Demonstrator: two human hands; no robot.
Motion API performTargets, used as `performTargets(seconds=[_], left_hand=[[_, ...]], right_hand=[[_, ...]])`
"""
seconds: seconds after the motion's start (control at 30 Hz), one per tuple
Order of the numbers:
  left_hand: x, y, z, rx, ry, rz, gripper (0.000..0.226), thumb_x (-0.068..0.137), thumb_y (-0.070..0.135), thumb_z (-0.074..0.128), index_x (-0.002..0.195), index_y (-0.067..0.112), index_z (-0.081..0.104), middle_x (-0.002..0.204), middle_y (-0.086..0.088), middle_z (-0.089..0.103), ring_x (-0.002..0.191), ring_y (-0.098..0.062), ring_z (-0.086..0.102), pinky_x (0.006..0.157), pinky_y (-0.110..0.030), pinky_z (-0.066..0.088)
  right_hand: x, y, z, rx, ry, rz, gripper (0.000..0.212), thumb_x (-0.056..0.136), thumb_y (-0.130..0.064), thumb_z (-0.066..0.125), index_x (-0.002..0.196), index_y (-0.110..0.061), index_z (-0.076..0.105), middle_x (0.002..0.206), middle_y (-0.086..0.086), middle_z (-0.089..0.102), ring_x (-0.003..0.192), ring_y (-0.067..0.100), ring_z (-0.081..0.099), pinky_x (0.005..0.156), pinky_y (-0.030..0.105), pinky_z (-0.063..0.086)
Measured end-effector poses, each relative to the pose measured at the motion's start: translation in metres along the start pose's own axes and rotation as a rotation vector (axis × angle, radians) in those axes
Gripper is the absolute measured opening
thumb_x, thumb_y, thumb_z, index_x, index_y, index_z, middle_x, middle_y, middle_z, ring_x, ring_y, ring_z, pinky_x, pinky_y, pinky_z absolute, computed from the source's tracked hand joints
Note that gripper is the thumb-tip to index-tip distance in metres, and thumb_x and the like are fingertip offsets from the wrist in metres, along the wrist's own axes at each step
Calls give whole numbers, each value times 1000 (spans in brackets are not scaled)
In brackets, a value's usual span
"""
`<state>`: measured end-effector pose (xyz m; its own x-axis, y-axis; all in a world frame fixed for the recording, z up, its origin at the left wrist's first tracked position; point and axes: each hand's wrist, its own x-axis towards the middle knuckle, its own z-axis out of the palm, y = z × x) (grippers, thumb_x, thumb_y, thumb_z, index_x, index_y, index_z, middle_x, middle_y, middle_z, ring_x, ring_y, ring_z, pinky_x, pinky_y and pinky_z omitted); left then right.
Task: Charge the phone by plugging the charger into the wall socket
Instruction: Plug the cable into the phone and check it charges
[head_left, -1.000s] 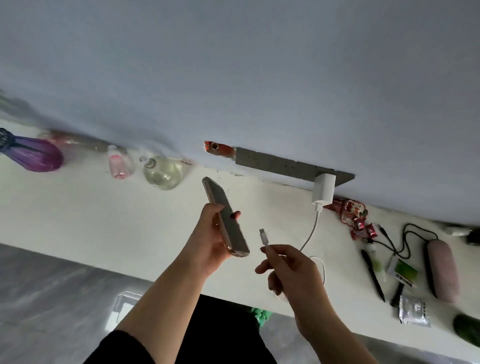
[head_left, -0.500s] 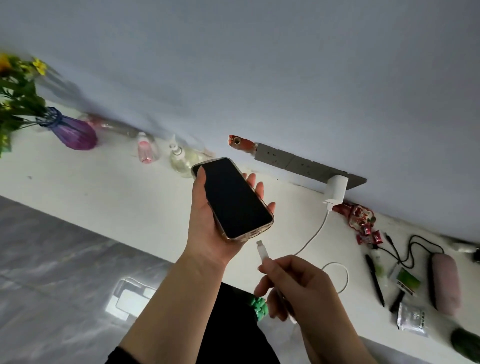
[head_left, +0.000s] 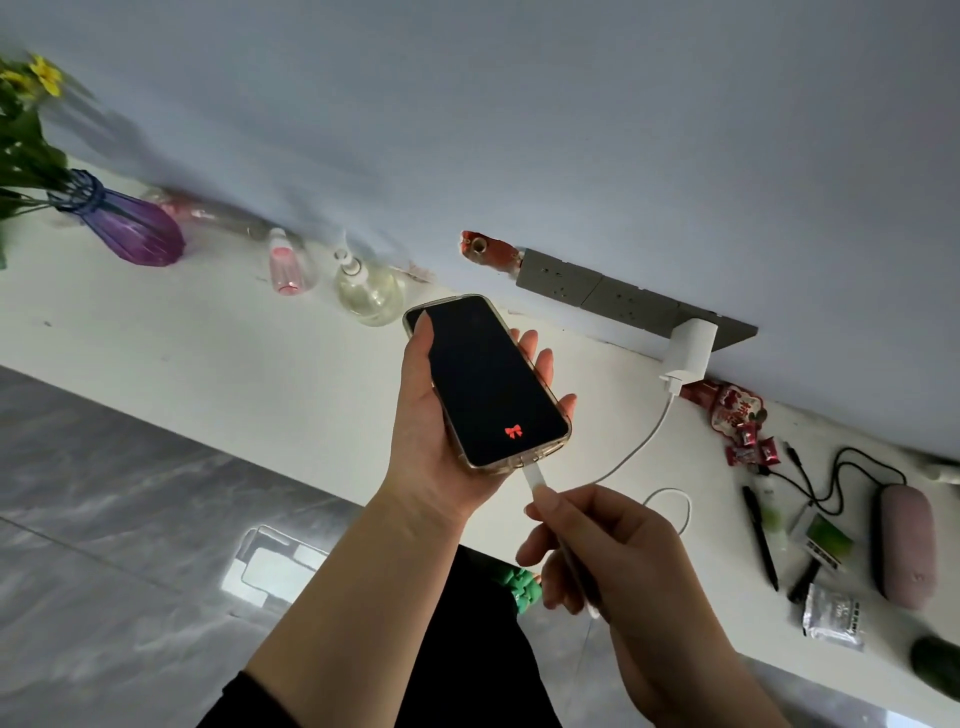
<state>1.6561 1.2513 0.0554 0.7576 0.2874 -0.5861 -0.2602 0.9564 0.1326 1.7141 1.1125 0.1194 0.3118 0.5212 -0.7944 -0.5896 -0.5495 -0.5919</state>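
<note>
Connector (head_left: 533, 475) meets the phone (head_left: 488, 382) port, pinched in right hand (head_left: 613, 551) fingers; left hand (head_left: 441, 415) wraps the phone. Charger (head_left: 688, 353) sits in the wall socket (head_left: 623, 299). Push straight, not angled.

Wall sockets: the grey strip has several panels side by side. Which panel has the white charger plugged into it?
The rightmost socket panel: the white charger sits in it, while the panels to its left are empty.

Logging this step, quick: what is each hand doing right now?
Left hand: closed around the phone, screen up.
Right hand: pinching the cable plug at the phone's bottom edge.
</note>
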Motion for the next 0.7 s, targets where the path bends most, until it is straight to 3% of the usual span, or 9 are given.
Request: performTargets(seconds=[0.33,0.5,0.7], left_hand=[[2,9,17,127,-15,-34,66,82,65,53,133,22,49,125,-5,57,109,-25,61,94,-50,47],[2,9,22,154,2,-32,75,83,64,54,143,21,40,126,-6,58,108,-25,62,92,-50,48],[3,9,19,126,2,-37,75,81,62,58,141,20,43,123,-6,62,105,-25,64,91,-49,49]], right_hand=[[1,-5,-2,76,14,34,39,56,-44,69,73,-9,73,65,12,73,43,16,58,43,23,44],[4,-6,4,98,14,32,34,59,-44,68,71,-12,74,67,11,74,46,15,60,44,21,46],[7,-4,4,125,19,20,34,57,-43,68,72,-13,76,70,11,75,52,15,65,48,20,50]])
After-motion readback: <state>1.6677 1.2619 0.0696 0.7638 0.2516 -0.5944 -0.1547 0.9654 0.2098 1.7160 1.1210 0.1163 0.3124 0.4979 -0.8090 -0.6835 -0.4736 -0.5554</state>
